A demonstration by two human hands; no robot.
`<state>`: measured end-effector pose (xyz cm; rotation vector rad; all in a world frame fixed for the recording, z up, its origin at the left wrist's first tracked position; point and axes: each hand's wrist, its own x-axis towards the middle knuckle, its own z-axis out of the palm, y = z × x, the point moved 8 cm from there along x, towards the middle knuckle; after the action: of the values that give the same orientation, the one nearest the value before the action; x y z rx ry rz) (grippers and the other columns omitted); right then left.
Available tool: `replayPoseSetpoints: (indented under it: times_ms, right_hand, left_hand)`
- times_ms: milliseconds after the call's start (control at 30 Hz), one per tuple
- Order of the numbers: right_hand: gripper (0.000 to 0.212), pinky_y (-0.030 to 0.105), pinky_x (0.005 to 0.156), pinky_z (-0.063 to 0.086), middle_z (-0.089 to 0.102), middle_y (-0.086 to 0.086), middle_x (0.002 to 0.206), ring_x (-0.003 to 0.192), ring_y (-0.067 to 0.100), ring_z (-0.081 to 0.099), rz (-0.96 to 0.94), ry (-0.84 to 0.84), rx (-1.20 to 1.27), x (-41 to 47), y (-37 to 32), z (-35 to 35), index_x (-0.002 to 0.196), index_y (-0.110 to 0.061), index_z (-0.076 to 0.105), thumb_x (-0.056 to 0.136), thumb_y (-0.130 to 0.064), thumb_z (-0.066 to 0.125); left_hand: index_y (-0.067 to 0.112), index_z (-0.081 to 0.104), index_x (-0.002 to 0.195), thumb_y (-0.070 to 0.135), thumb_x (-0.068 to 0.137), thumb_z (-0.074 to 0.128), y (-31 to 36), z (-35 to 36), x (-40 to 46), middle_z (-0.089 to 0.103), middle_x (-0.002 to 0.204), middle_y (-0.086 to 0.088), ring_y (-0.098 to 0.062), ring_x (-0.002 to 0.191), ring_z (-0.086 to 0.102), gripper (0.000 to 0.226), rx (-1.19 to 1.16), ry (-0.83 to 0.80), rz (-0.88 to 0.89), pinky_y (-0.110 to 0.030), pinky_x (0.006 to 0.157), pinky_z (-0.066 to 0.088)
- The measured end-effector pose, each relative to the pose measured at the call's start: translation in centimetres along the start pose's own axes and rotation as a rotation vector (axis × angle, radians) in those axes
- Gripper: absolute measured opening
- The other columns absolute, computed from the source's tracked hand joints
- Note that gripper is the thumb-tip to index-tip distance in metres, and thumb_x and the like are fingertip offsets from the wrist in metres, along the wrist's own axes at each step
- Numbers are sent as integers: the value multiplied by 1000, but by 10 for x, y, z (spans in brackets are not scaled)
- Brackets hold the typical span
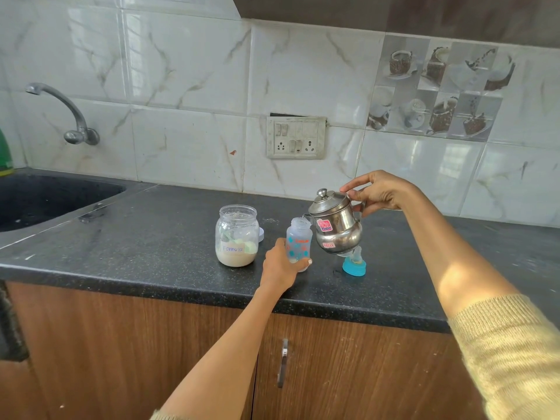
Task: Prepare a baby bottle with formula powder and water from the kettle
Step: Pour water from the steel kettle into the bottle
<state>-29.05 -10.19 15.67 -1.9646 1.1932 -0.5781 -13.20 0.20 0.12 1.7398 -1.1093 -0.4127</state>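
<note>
A small clear baby bottle (299, 242) with blue and red prints stands open on the black counter (151, 237). My left hand (280, 266) is wrapped around its lower part. My right hand (377, 192) holds a steel kettle (336, 228) by its handle, with one finger on the lid. The kettle is tilted left, and its spout is at the bottle's mouth. An open glass jar (237, 236) labelled "Formula", with pale powder and a green scoop inside, stands left of the bottle. The blue teat cap (354, 265) sits on the counter under the kettle.
A dark sink (45, 198) with a wall tap (65, 112) lies at the left. A white lid (261, 234) peeks out behind the jar. A switch and socket panel (296, 137) is on the tiled wall. Wooden cabinet doors (348, 374) are below the counter edge.
</note>
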Motion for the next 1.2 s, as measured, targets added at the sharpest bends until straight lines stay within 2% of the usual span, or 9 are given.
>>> replayPoseSetpoints:
  times_ms: [233, 500, 600, 867, 1200]
  right_hand:
    - [27, 29, 61, 58, 64, 19, 117, 105, 33, 65, 6, -7, -29, -2, -4, 0, 113, -10, 67, 86, -5, 61]
    - [25, 29, 58, 58, 64, 19, 116, 103, 34, 65, 6, -20, -22, -2, -4, 1, 110, -11, 67, 87, -5, 61]
    - [24, 28, 56, 58, 64, 19, 116, 97, 31, 66, 4, -24, -19, -2, -5, 1, 109, -10, 68, 87, -5, 61]
    - [22, 28, 58, 58, 65, 18, 116, 94, 29, 65, 2, -24, -32, 0, -6, 0, 108, -11, 68, 86, -6, 62]
    - [23, 30, 60, 58, 64, 17, 116, 104, 33, 65, 15, -24, -46, -1, -6, -1, 107, -12, 68, 86, -7, 63]
  left_hand:
    - [11, 39, 131, 28, 80, 71, 1, 0, -1, 49, 136, -7, -23, 126, 48, 63, 7, -3, 0, -37, 102, 42]
    - [12, 42, 127, 30, 78, 72, 1, -1, 0, 53, 131, -7, -22, 120, 51, 61, 13, 9, 17, -34, 98, 44]
    - [12, 41, 128, 29, 79, 72, 1, 0, 0, 52, 132, -7, -23, 121, 51, 60, 19, 9, 17, -34, 98, 44]
    - [11, 43, 125, 29, 79, 72, 1, -2, -1, 54, 130, -7, -23, 119, 52, 57, 23, 20, 22, -33, 96, 44]
    - [11, 42, 127, 29, 80, 72, 1, -1, -1, 52, 132, -7, -23, 121, 51, 59, 19, 15, 14, -34, 98, 44]
